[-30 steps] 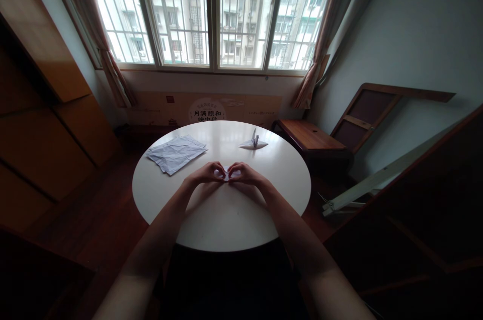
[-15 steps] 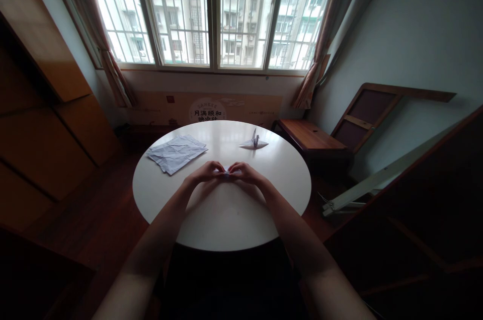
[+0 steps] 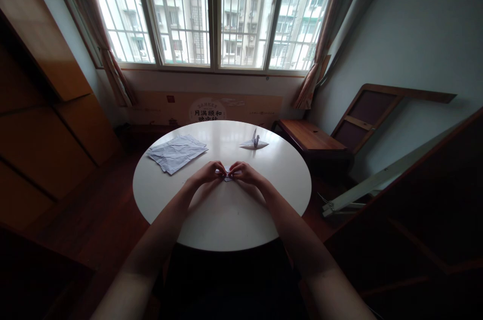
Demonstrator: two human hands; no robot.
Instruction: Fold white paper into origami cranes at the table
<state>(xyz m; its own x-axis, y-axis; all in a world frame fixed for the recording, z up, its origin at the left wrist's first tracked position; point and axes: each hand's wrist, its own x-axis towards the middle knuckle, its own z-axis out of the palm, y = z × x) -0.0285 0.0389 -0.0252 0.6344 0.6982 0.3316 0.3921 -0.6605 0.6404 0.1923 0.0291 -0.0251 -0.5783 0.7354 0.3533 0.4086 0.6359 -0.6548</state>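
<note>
Over the middle of the round white table point(image 3: 226, 219), my left hand point(image 3: 207, 172) and my right hand point(image 3: 244, 173) meet fingertip to fingertip. Both pinch a small folded piece of paper point(image 3: 227, 177), mostly hidden between the fingers, held just above the tabletop. A finished paper crane point(image 3: 254, 142) stands at the far right of the table, apart from my hands. A loose pile of creased paper sheets point(image 3: 176, 153) lies at the far left.
A low wooden bench point(image 3: 310, 138) and a leaning wooden frame point(image 3: 372, 111) stand to the right of the table. Wooden cabinets point(image 3: 45, 124) line the left wall. A barred window point(image 3: 211, 13) with curtains fills the far wall, above a printed cardboard panel point(image 3: 207, 108).
My hands have stayed in the same place. The fingers shifted slightly on the small paper, which now shows a little lower between them.
</note>
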